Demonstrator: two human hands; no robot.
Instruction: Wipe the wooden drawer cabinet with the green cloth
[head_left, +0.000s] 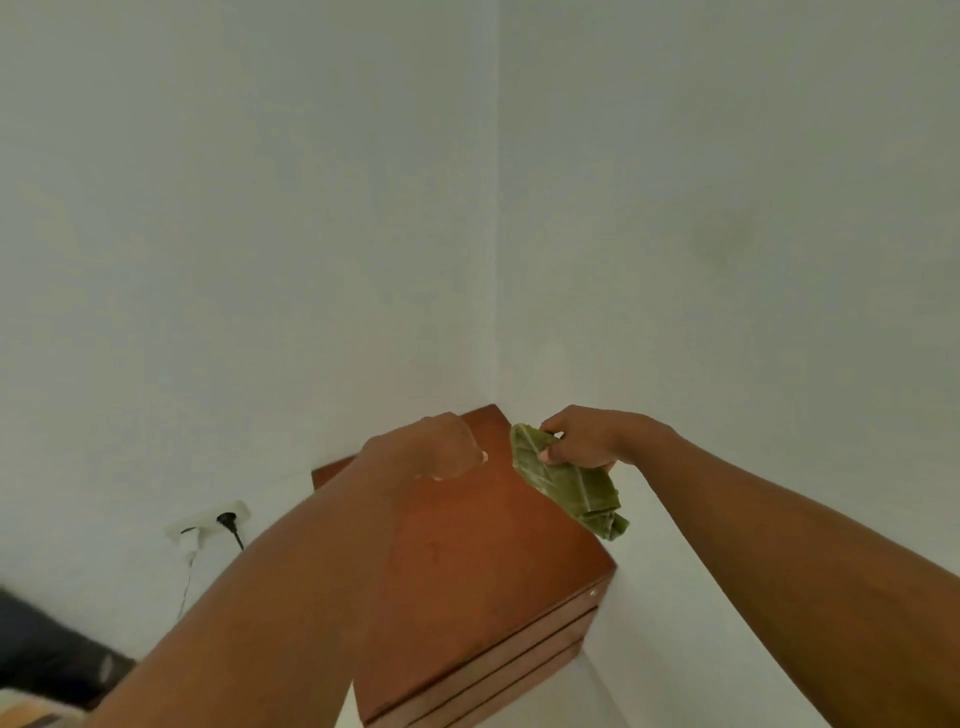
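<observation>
Both hands hover above the wooden drawer cabinet (467, 561), which stands tucked into the wall corner. The right hand (587, 439) pinches the green cloth (566, 480) by its upper end, so the folded rest hangs just over the cabinet's right edge, seemingly not yet pressed to the wood. The left hand (426, 449) is curled into a loose fist and appears to grasp nothing. As a judgement, the thin pinch could let the cloth slip down the gap beside the wall, and a dangling fold would wipe poorly. Counted: one cabinet, one cloth, two hands, one wall socket (208, 522) with one dark plug (227, 519); three drawer fronts seem visible
</observation>
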